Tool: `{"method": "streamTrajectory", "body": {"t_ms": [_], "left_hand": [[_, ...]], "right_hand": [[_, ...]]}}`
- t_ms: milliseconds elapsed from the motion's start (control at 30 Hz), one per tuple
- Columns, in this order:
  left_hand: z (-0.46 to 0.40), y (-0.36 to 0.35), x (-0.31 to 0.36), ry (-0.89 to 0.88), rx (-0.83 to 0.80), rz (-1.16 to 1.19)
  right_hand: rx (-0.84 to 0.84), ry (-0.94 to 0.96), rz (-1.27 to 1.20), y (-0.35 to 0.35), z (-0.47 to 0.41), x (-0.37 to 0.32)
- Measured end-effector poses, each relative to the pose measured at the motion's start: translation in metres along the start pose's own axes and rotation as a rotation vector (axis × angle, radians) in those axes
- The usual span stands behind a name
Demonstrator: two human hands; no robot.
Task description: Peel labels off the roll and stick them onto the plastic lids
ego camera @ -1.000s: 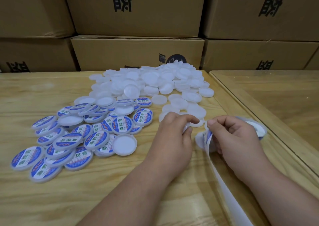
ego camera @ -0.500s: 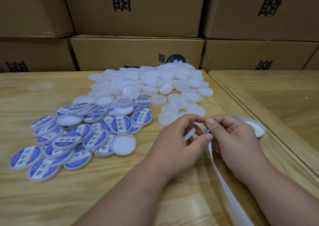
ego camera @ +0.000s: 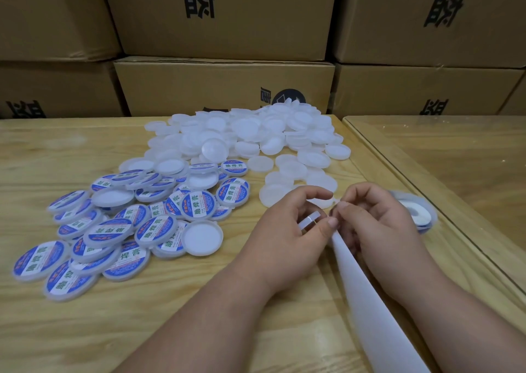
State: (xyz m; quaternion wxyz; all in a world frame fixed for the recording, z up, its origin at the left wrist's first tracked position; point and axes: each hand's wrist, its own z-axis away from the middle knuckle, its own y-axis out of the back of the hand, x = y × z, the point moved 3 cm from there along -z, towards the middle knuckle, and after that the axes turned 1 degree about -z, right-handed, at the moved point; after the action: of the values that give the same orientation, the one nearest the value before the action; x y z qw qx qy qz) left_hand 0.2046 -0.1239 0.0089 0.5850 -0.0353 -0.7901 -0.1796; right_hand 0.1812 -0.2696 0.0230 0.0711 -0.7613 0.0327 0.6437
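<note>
Left hand (ego camera: pixel 287 238) is gripping a plain lid (ego camera: pixel 308 222) edge-on; right hand (ego camera: pixel 375 227) is pinching the backing strip (ego camera: pixel 367 301), its long axis trailing toward the camera.

The bench (ego camera: pixel 85 330) is pale grained wood with a soft sheen. The lids (ego camera: pixel 247 133) are translucent white plastic. The backing strip (ego camera: pixel 370 315) looks smooth, matt paper; the boxes (ego camera: pixel 222 88) are matt cardboard.
</note>
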Motion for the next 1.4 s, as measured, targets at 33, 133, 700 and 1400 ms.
{"method": "streamTrajectory", "body": {"t_ms": [33,133,700,1400], "left_hand": [[0.0,0.0,0.0,-0.001,-0.004,0.006],[-0.001,0.0,0.001,-0.006,-0.016,0.025],[-0.005,0.015,-0.004,0.117,0.343,0.099],[0.003,-0.002,0.008,-0.046,0.061,-0.054]], "right_hand": [[-0.002,0.002,0.003,0.0,0.0,0.0],[0.005,0.016,0.045,0.001,0.001,0.001],[0.044,0.141,0.094,0.002,0.0,-0.006],[0.006,0.064,0.103,0.001,-0.001,0.0]]}}
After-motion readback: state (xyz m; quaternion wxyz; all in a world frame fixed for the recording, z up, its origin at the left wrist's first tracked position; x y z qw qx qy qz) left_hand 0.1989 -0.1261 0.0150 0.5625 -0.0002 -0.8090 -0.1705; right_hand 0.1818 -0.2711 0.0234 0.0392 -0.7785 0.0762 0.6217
